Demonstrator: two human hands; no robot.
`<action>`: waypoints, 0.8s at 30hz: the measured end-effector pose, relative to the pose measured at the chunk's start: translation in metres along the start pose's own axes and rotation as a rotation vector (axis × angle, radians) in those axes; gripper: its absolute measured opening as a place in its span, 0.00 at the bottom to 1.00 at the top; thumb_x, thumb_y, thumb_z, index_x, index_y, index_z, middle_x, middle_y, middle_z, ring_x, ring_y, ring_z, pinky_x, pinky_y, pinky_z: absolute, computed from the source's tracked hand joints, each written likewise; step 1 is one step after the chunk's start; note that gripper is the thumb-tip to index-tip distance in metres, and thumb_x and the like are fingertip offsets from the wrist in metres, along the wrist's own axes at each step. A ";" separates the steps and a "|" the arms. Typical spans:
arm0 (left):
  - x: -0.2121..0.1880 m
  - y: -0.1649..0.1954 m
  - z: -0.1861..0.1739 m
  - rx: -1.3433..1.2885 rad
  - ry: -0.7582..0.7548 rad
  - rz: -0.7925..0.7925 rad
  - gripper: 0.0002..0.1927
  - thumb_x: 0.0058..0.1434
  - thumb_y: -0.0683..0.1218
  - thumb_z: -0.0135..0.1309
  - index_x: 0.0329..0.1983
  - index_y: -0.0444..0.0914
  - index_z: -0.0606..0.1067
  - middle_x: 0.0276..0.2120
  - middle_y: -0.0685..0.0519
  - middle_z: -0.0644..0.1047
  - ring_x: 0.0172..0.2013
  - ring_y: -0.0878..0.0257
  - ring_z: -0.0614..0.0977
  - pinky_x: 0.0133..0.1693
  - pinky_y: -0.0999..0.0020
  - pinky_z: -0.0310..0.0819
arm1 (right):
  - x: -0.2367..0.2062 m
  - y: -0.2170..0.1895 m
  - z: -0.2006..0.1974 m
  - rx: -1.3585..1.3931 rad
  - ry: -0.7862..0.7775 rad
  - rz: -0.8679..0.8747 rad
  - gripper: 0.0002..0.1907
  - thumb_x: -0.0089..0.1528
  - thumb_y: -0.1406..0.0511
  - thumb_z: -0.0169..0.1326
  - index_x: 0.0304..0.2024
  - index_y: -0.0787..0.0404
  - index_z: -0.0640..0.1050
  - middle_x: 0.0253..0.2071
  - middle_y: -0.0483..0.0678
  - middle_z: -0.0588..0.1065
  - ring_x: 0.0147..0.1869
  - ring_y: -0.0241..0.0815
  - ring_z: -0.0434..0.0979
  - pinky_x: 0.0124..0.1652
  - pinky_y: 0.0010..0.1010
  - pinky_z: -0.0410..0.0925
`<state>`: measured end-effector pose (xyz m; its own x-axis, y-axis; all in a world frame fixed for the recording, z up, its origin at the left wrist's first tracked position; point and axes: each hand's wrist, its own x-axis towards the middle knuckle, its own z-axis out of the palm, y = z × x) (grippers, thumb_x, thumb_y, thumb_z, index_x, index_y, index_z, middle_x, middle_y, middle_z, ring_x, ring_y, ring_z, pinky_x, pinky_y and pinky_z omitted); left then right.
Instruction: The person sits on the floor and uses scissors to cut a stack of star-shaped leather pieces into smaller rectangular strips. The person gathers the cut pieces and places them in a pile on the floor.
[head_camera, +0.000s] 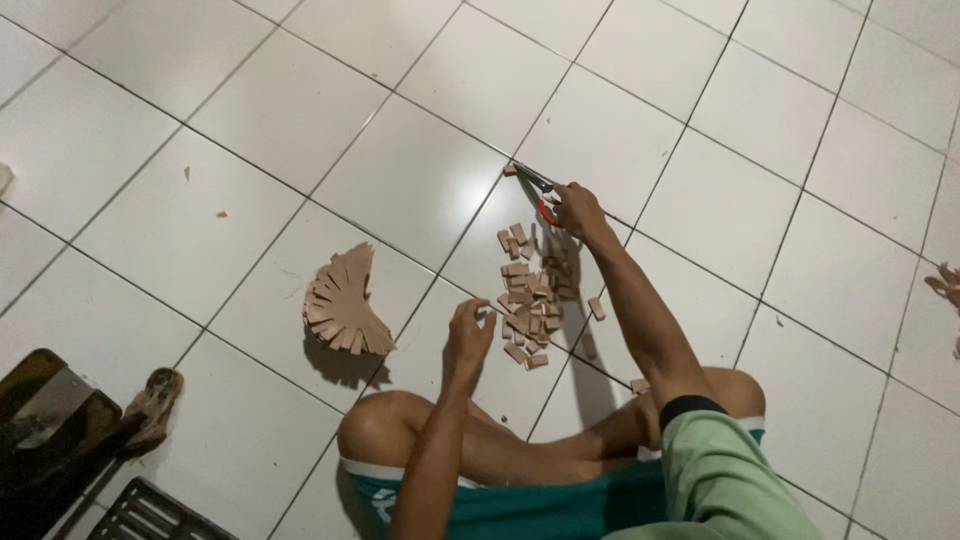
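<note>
Fingers of right hand grip scissors; left hand curled — beside cut pieces; fan-shaped strips nearby.

A home floor used as a makeshift craft spot: glossy white tiles with dark grout, a person sitting cross-legged on them, tan cut pieces scattered about, a sandal and a dark plastic crate by the edge
</note>
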<state>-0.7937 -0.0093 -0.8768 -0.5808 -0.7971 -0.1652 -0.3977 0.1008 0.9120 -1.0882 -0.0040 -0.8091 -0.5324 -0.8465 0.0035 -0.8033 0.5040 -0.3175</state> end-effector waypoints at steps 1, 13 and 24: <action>0.002 0.000 0.000 0.011 0.034 0.026 0.15 0.64 0.46 0.58 0.51 0.35 0.77 0.52 0.45 0.78 0.50 0.52 0.83 0.49 0.60 0.79 | -0.016 0.005 0.003 -0.030 -0.023 -0.049 0.16 0.64 0.65 0.59 0.54 0.62 0.78 0.47 0.60 0.77 0.51 0.60 0.78 0.48 0.47 0.71; -0.007 -0.016 0.024 0.037 0.029 0.135 0.17 0.63 0.44 0.58 0.53 0.32 0.75 0.52 0.39 0.76 0.50 0.48 0.82 0.49 0.57 0.78 | -0.225 0.058 0.057 0.402 0.337 0.311 0.23 0.62 0.69 0.60 0.60 0.63 0.75 0.40 0.54 0.77 0.41 0.48 0.78 0.41 0.38 0.72; -0.024 0.016 0.014 0.252 -0.080 0.143 0.26 0.63 0.42 0.57 0.63 0.29 0.67 0.58 0.36 0.70 0.54 0.42 0.75 0.56 0.53 0.72 | -0.160 0.003 0.048 0.696 0.227 0.270 0.22 0.66 0.66 0.56 0.62 0.59 0.69 0.44 0.54 0.76 0.43 0.46 0.80 0.41 0.39 0.74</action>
<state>-0.7963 0.0195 -0.8639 -0.6939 -0.7156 -0.0805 -0.4658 0.3608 0.8080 -0.9924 0.1249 -0.8566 -0.7876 -0.6161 0.0110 -0.3254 0.4007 -0.8565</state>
